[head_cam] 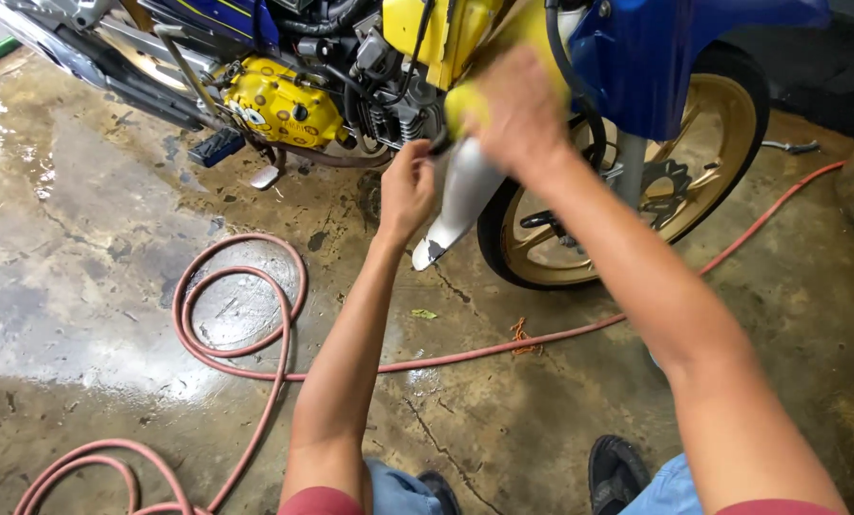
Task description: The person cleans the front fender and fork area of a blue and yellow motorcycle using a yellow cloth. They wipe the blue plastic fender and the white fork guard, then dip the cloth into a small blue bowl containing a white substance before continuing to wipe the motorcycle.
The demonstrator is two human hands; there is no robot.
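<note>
Motorcycle (370, 67) — blue and yellow, parked on the wet concrete floor (83, 286) — stands right in front of me, seen from my head camera. My left hand (406, 191) is curled narrow around a small dark part just beside the silver exhaust pipe (465, 195), while my right hand (517, 114) — blurred — presses a yellow sponge (465, 105) against the yellow bodywork above the pipe, fingers closed over it. Behind my arms a red hose (241, 296) loops over the floor near the gold rear wheel (703, 143).

Single head-worn cam, aimed down and fwd, close range; motorcycle (427, 67) framed far, wet floor (83, 286) near.
</note>
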